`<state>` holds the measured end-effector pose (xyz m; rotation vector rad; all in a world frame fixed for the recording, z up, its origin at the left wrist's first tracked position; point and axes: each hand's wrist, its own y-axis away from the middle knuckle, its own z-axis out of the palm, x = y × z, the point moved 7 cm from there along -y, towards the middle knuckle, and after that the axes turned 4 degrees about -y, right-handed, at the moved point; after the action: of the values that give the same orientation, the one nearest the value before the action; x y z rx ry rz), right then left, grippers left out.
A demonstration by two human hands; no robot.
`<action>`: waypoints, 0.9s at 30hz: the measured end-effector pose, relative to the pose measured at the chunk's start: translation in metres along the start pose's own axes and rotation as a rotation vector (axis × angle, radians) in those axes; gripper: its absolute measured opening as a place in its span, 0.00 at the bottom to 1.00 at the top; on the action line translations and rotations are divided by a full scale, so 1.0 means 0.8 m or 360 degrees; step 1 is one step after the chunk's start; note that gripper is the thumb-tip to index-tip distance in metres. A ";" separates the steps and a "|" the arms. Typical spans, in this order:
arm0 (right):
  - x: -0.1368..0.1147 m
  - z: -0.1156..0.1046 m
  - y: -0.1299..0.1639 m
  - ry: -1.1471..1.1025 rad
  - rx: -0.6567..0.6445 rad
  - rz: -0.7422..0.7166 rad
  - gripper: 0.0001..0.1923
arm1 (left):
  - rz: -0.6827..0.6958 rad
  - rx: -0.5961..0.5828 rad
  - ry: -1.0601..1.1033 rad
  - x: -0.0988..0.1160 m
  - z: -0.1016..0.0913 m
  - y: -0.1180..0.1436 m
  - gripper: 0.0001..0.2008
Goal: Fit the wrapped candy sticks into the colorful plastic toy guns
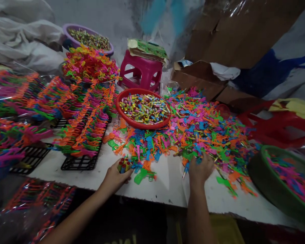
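My left hand is closed around a bunch of small candy-like tubes with red, yellow and blue showing, held just above the table's front part. Close to its fingertips lies a green plastic toy gun. My right hand reaches down at the near edge of a wide heap of colourful plastic toy guns. Its fingertips are partly hidden among the pieces, and a blue piece shows beside the thumb. Behind both hands, a red basin full of small wrapped tubes rests against the heap.
Black racks with rows of toys stand at left. Behind them are a heaped pile of toys and a purple basin. A pink stool stands at the back, cardboard boxes at back right, a green tub at right.
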<state>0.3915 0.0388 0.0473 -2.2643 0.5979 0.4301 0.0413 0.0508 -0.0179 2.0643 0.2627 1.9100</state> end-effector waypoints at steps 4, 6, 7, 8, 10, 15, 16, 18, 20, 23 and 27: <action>-0.046 0.074 0.037 -0.0290 -0.0693 -0.0205 0.21 | 0.0111 -0.0047 -0.0263 0.005 0.012 0.004 0.09; -0.062 0.100 0.048 -0.0240 -0.0762 -0.0129 0.25 | 0.0180 -0.0096 -0.0348 0.013 0.019 0.008 0.07; -0.067 0.109 0.048 -0.0192 -0.0739 -0.0077 0.27 | 0.0198 -0.0118 -0.0363 0.015 0.020 0.010 0.06; -0.071 0.116 0.046 -0.0153 -0.0717 -0.0036 0.28 | 0.0199 -0.0138 -0.0366 0.016 0.021 0.011 0.06; -0.078 0.124 0.036 -0.0117 -0.0700 -0.0022 0.28 | 0.0156 -0.0155 -0.0335 0.013 0.020 0.011 0.07; -0.086 0.118 0.020 -0.0321 -0.0876 -0.0123 0.22 | 0.0020 -0.0061 -0.0142 -0.005 0.007 0.002 0.12; -0.085 0.112 0.020 -0.0409 -0.0897 -0.0082 0.20 | 0.0017 -0.0037 -0.0092 -0.006 0.005 0.001 0.13; -0.080 0.095 0.022 -0.0592 -0.0841 0.0097 0.19 | 0.0025 -0.0036 0.0023 -0.005 0.005 -0.001 0.14; -0.080 0.077 0.032 -0.0829 -0.0763 0.0345 0.19 | 0.0028 -0.0098 0.0120 0.001 0.011 0.001 0.16; -0.110 0.068 0.069 -0.1353 -0.1025 0.0654 0.18 | 0.0021 -0.0170 0.0144 0.013 0.021 0.008 0.18; -0.164 0.058 0.117 -0.1761 -0.1264 0.0885 0.16 | 0.0111 -0.0145 0.0151 0.031 0.022 0.020 0.17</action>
<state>0.2258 0.0534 0.0240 -1.9889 0.4585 2.3076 0.0596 0.0427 0.0099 1.9515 0.1242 2.0249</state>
